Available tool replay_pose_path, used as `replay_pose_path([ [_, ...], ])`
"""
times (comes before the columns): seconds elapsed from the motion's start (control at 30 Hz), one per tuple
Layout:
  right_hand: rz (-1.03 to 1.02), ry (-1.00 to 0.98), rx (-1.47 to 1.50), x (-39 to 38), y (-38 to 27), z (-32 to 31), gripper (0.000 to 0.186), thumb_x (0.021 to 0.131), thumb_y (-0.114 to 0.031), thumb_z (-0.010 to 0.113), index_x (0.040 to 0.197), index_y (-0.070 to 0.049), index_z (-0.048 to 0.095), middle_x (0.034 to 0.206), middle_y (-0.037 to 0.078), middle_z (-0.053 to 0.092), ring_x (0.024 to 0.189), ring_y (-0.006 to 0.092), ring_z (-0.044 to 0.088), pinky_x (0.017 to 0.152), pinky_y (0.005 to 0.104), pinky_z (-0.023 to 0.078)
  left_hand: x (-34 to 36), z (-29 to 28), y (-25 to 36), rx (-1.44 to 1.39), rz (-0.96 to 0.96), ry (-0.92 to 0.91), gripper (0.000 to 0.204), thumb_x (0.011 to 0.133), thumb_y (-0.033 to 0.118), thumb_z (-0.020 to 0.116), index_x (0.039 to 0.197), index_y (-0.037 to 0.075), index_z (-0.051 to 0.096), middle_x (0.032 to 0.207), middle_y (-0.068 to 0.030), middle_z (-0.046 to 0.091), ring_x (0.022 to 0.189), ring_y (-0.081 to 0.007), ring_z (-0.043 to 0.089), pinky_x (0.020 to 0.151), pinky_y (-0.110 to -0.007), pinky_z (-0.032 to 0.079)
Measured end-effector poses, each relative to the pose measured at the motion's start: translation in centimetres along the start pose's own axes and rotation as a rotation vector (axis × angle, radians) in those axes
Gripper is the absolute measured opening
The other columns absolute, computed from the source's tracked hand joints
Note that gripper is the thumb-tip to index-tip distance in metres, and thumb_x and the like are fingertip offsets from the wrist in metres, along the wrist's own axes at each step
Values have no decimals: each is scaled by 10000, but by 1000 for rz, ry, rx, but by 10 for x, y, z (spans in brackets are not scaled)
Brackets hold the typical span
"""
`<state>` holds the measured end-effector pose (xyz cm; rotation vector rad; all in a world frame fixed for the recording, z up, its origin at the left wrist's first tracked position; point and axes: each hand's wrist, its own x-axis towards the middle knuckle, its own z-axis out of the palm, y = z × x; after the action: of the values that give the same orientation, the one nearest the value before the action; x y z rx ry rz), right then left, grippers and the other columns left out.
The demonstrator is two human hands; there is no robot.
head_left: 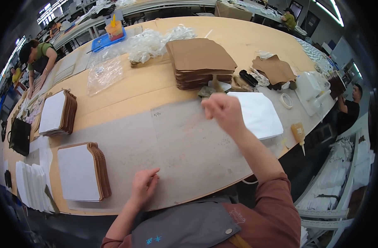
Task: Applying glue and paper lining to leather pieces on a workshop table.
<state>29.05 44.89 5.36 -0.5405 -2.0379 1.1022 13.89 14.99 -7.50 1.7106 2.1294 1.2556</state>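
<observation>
My left hand (pixel 145 182) rests low over the grey work sheet (pixel 127 140), index finger out, the others loosely curled, nothing visible in it. My right hand (pixel 222 109) is higher, fingers curled closed, beside a white sheet stack (pixel 255 115). What it holds, if anything, is hidden. Just beyond it a small upright tan object (pixel 216 82) stands out blurrily near a crumpled dark cloth (pixel 205 93). Past these sits a tall brown sheet pile (pixel 199 56). Two white-topped brown stacks (pixel 77 171) (pixel 52 111) lie left of me.
A blue tray with cup (pixel 108 39), crumpled plastic (pixel 149 43), tape roll (pixel 286 100), glue bottle (pixel 297 133), brown scraps (pixel 273 68) and white bundles (pixel 31 186) lie on the table. A rack (pixel 329 182) is lower right. People (pixel 42 58) (pixel 348 109) work left and right.
</observation>
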Motion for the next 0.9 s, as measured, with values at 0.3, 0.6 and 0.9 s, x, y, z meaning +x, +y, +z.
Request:
replay_pose_path([
  [0.3, -386, -71, -738, 129, 126, -56, 209, 866, -195, 743, 1030, -66, 729, 1081, 85, 693, 1026, 303, 646, 897, 404, 522, 5, 7, 2, -4, -89, -15, 185, 874, 13, 677, 1045, 77, 709, 799, -55, 673, 723, -244, 610, 688, -370, 473],
  [0.6, -608, -253, -786, 164, 142, -60, 97, 867, -137, 689, 918, -70, 737, 970, 60, 707, 991, 282, 660, 869, 396, 530, 6, 8, 1, 25, -139, -41, 147, 848, 48, 706, 981, 103, 733, 743, -40, 640, 719, -246, 600, 710, -372, 456],
  [0.9, -569, -59, -845, 179, 132, -54, 66, 827, -109, 705, 871, -61, 697, 884, 80, 678, 897, 301, 651, 809, 412, 537, 7, 7, -1, 41, -137, -46, 141, 851, 80, 713, 987, 113, 734, 745, -48, 625, 723, -248, 600, 722, -368, 440],
])
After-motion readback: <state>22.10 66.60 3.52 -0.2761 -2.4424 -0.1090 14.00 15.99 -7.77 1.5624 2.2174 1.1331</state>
